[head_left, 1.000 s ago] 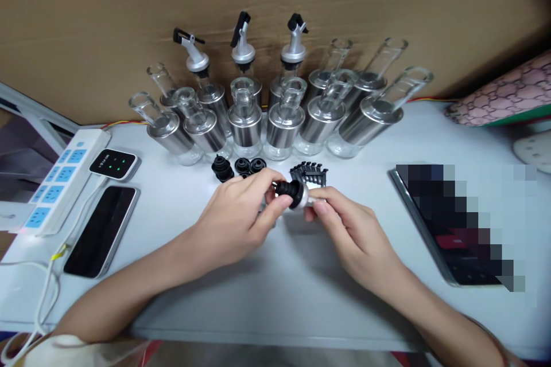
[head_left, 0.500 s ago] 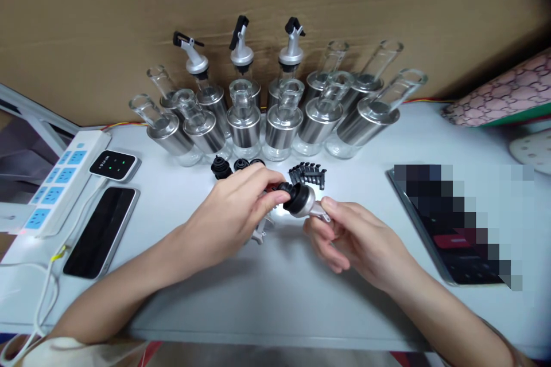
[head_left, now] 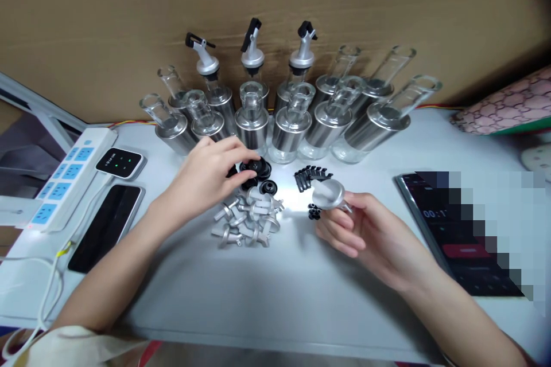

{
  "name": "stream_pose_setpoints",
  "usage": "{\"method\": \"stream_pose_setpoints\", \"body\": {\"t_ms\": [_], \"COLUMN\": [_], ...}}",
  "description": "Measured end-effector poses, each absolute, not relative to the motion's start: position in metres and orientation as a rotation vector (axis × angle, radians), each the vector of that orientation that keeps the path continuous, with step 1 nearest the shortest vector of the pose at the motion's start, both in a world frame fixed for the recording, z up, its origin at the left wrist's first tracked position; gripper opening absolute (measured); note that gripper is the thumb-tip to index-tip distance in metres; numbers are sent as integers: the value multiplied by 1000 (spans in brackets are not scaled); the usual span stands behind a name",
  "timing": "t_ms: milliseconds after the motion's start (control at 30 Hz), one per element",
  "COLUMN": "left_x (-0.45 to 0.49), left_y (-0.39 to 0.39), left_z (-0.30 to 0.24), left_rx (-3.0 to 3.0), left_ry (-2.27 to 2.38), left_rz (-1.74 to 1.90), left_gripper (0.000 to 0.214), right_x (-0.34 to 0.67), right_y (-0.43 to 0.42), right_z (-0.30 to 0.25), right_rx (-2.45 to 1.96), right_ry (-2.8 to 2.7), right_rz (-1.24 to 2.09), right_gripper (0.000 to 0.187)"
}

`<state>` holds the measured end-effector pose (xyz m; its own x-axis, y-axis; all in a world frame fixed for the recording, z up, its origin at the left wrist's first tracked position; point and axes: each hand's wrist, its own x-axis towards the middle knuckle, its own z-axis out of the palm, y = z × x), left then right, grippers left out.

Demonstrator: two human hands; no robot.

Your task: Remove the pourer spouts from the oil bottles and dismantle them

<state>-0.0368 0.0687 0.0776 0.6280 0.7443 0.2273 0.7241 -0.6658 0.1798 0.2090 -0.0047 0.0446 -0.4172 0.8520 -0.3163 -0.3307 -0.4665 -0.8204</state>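
My right hand is closed on a silver pourer spout, its round flange tilted toward the camera with no black stopper on it. Over the black parts, my left hand pinches a black rubber stopper between thumb and fingers. Other black stoppers lie beneath and beside those fingertips, some partly hidden. A heap of silver pourer spouts rests just in front of them. Small black levers lie in a row behind the held spout, with tiny black pieces close to my right fingers.
Behind stand two rows of glass bottles with steel bands; three at the back carry pourers. On the left are a phone, a small black device and a power strip. A tablet lies right.
My left hand has moved left and away from my right hand, to the black parts. The silver spout carried a black stopper before; now its flange is bare. The camera view has shifted slightly.
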Motion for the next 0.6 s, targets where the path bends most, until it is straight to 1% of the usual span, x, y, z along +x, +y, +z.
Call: {"method": "stream_pose_setpoints", "body": {"t_ms": [133,267,433,600], "left_x": [-37,-34,-29,-29], "left_y": [72,71,70,71], "left_z": [70,69,66,60], "left_rx": [2805,2863,2910,2985], "left_ry": [1368,1500,1544,1482], "left_rz": [352,278,172,174], "left_gripper": [20,16,9,11], "right_x": [205,203,204,204], "right_y": [-8,-9,-9,-10], "right_z": [47,49,46,44], "right_rx": [-1064,-1103,-1109,-1141], "right_ry": [-844,-834,-881,-946], "right_rz": [1980,1993,1983,1940], "right_gripper": [40,42,42,41]}}
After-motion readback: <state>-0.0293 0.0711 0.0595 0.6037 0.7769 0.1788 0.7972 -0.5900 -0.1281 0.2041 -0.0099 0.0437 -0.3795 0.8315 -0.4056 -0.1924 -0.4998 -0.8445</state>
